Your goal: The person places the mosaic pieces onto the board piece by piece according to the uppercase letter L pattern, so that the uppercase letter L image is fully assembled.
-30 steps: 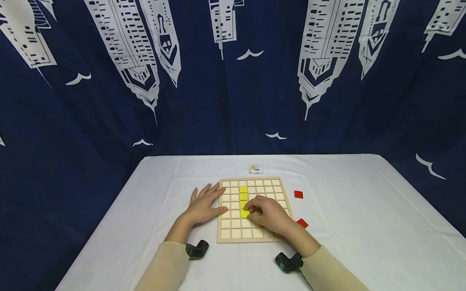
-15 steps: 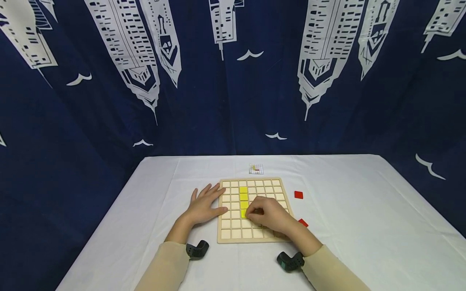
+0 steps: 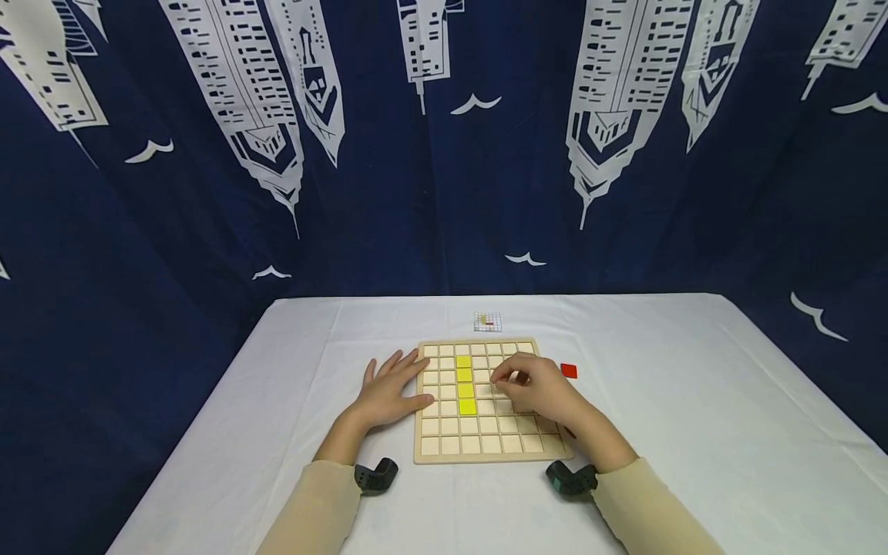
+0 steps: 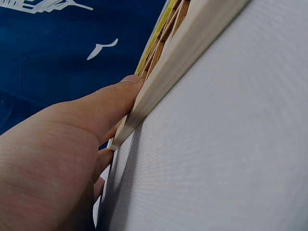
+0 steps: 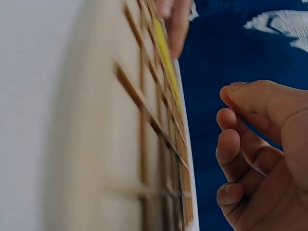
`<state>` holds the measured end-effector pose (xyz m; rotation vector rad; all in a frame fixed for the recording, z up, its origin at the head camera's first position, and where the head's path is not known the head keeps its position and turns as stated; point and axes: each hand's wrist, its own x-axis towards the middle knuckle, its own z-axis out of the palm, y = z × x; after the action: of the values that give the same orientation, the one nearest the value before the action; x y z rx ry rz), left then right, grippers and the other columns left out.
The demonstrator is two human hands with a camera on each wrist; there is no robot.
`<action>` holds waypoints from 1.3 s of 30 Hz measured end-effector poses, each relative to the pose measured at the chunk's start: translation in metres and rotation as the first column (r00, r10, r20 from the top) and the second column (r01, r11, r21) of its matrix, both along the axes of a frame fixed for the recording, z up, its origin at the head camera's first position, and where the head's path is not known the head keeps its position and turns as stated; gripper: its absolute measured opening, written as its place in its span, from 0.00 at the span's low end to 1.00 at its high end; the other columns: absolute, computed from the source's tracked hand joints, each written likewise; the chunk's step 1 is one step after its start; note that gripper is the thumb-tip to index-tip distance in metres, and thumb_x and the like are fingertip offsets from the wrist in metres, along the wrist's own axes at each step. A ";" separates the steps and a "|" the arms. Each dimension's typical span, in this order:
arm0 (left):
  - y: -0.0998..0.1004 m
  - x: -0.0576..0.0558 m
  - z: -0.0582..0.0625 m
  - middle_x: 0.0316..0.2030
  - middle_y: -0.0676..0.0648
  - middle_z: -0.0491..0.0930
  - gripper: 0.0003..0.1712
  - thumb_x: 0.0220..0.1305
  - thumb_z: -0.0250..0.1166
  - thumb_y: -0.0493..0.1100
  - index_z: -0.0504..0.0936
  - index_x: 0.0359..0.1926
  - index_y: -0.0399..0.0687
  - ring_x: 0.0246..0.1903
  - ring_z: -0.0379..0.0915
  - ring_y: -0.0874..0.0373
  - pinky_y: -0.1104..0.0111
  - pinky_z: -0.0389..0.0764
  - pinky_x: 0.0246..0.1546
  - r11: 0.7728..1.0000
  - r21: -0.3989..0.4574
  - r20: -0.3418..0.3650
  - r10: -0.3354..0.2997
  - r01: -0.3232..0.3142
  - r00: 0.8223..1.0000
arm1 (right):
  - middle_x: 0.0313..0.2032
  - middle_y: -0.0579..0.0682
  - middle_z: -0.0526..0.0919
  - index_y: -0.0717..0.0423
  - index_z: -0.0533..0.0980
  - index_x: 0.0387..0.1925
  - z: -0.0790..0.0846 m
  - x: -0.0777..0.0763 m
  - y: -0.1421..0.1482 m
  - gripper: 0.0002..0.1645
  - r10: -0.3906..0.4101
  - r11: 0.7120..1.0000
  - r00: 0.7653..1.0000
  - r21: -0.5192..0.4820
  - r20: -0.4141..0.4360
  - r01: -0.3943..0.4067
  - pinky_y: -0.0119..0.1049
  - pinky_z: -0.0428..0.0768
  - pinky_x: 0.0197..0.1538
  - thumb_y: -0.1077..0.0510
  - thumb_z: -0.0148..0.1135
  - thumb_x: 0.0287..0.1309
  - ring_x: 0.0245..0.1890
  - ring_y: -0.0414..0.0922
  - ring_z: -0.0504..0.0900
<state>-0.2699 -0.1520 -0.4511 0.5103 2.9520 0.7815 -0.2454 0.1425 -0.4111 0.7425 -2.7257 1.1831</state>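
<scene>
A wooden grid board (image 3: pixel 437 445) lies on the white table, with a column of several yellow tiles (image 3: pixel 465 391) in its cells. My left hand (image 3: pixel 388 393) rests on the board's left edge with fingers spread; in the left wrist view its thumb (image 4: pixel 113 103) touches the rim. Over the right part of the board is my right hand (image 3: pixel 530 383), fingers loosely curled. The right wrist view shows that hand (image 5: pixel 269 144) raised off the board, with nothing seen between thumb and fingertips.
One red tile (image 3: pixel 569 371) lies right of the board, beyond my right hand. Under my right forearm, another red tile is almost wholly hidden. A small printed grid card (image 3: pixel 488 322) lies behind the board. A dark blue patterned curtain (image 3: pixel 444 193) hangs behind the table.
My right hand has lifted off the lowest yellow tile and moved right and slightly away, uncovering that tile. Its forearm now covers the nearer red tile. The left hand has stayed put.
</scene>
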 end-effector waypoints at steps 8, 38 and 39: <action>0.000 0.000 0.000 0.79 0.52 0.53 0.42 0.63 0.64 0.63 0.65 0.75 0.61 0.80 0.39 0.47 0.39 0.27 0.76 1.000 -0.006 -0.003 -0.001 0.001 1.000 | 0.37 0.46 0.84 0.53 0.84 0.40 0.005 -0.008 0.028 0.06 -0.127 0.991 0.991 0.049 -0.034 0.128 0.30 0.76 0.35 0.61 0.67 0.61 0.32 0.42 0.76; 0.000 0.001 0.000 0.79 0.52 0.53 0.41 0.62 0.65 0.62 0.65 0.74 0.60 0.80 0.39 0.48 0.40 0.27 0.76 1.000 0.002 0.004 0.006 -0.006 1.000 | 0.57 0.66 0.78 0.59 0.79 0.57 -0.029 -0.022 0.076 0.27 -0.356 0.906 0.931 0.216 -0.075 0.364 0.60 0.74 0.58 0.54 0.70 0.56 0.56 0.62 0.72; 0.000 0.001 0.000 0.79 0.52 0.53 0.41 0.63 0.65 0.62 0.65 0.74 0.60 0.80 0.39 0.47 0.40 0.27 0.76 1.000 0.002 0.004 0.004 -0.004 1.000 | 0.57 0.66 0.78 0.59 0.79 0.56 -0.029 -0.022 0.076 0.26 -0.357 0.908 0.931 0.206 -0.074 0.365 0.60 0.74 0.59 0.54 0.70 0.56 0.56 0.62 0.72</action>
<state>-0.2690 -0.1520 -0.4506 0.5019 2.9498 0.7855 -0.2675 0.2188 -0.4405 0.2456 -2.8238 0.7948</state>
